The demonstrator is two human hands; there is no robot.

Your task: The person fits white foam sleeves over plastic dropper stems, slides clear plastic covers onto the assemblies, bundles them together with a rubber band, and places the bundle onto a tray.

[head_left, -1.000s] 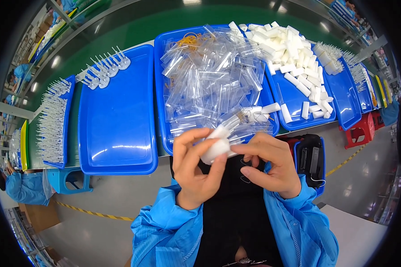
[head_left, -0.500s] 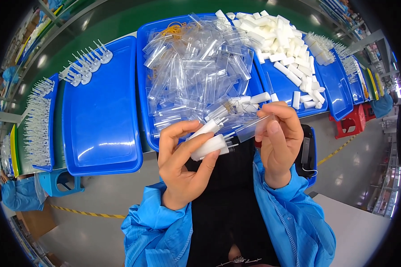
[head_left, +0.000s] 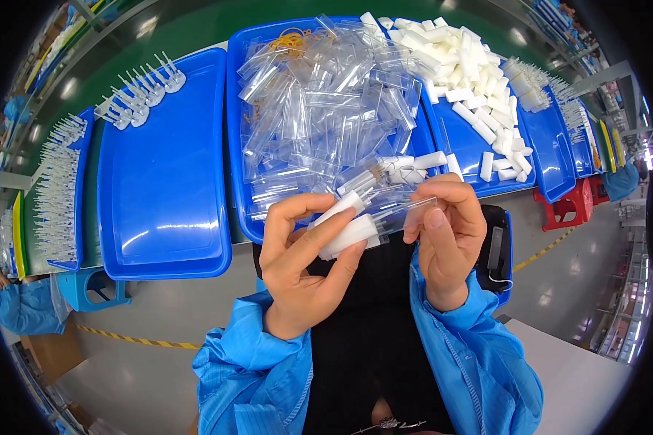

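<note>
My left hand (head_left: 294,272) is closed round a few white foam-like cylinders (head_left: 354,232), with thin clear stems sticking out of their right ends. Between the thumb and fingers of my right hand (head_left: 451,243) is a clear plastic sleeve (head_left: 418,213). The sleeve's left end lies close to the stems; whether it is over one of them I cannot tell. Just beyond both hands stands a blue tray (head_left: 234,145) heaped with clear plastic sleeves (head_left: 319,109). A small bundle of white-ended pieces (head_left: 406,170) lies at its near right corner.
A second blue tray (head_left: 442,138) on the right carries a pile of white cylinders (head_left: 479,80). To the left, a blue tray (head_left: 163,188) has stemmed clear pieces (head_left: 141,98) along its far edge. Yellow rubber bands (head_left: 290,41) lie among the sleeves. Stools stand below the table edge.
My right hand has shifted slightly left and down with the sleeve, bringing it nearer the stems. My left hand keeps its hold. The whole view has shifted a little.
</note>
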